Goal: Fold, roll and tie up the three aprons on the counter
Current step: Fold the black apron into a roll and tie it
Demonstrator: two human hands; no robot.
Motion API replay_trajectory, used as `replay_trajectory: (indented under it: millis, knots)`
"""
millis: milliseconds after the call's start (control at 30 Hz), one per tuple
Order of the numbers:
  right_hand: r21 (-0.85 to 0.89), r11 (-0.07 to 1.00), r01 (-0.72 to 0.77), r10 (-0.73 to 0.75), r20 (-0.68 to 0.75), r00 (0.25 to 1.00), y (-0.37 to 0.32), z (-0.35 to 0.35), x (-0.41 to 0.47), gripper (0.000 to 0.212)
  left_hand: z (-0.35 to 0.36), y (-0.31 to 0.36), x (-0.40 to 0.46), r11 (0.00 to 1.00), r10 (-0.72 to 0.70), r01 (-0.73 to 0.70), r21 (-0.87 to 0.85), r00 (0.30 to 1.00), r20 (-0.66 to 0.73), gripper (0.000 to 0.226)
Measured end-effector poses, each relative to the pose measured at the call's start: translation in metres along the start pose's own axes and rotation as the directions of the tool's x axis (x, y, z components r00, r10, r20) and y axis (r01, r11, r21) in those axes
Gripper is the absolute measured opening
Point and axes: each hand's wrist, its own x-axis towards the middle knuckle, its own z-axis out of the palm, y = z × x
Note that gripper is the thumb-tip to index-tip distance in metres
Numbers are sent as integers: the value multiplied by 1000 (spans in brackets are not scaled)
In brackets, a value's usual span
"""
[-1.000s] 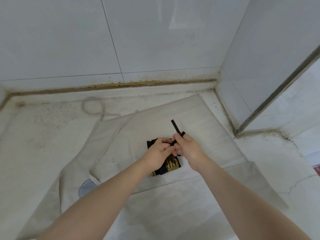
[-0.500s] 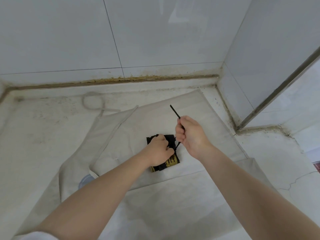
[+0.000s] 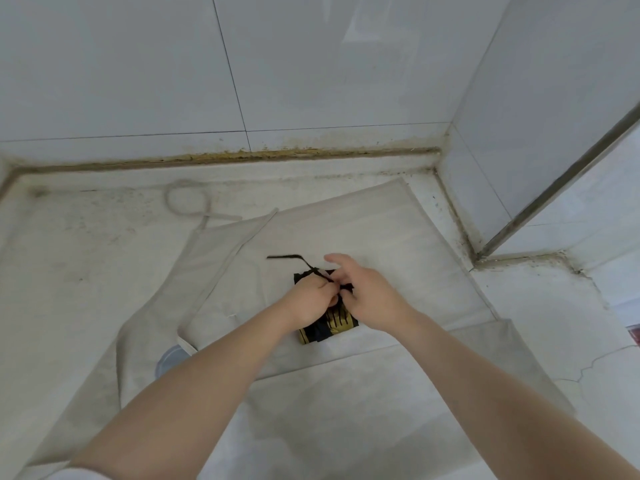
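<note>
Fingers (image 3: 325,289) apparently pinch the black strap (image 3: 287,258) atop the rolled apron (image 3: 329,327).

Two bare forearms, no watch-strap or ring to be seen. White sleeve edge (image 3: 74,474) just showing at the left arm's lower end.

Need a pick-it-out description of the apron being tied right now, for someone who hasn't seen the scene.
Start at the tiled wall corner and drop to the pale counter, where beige aprons lie spread flat. On that cloth sits a small black and gold rolled apron, under the left hand and right hand. It is the only dark, compact bundle, with a thin black strap trailing left.
</note>
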Motion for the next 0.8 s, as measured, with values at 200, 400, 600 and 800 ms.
replay_trajectory:
  millis: [200,400,600,800]
  knots:
    - [-316,937,147,-130,75,989,6,6,6,40,-6,-6,-2,995,-99,97,-37,994,-47,33]
    - [-502,850,162,-218,-55,974,6,13,9,15,-13,-2,-8,995,-96,95,21,994,56,26]
    - [241,791,-563,520,222,825,-13,-2,10,29,-7,-11,-6,978,62,-56,201,998,-24,10]
    - [669,293,-683,586,439,681,4,-8,-1,16,5,-15,-13,934,285,-227,276,939,-192,16]
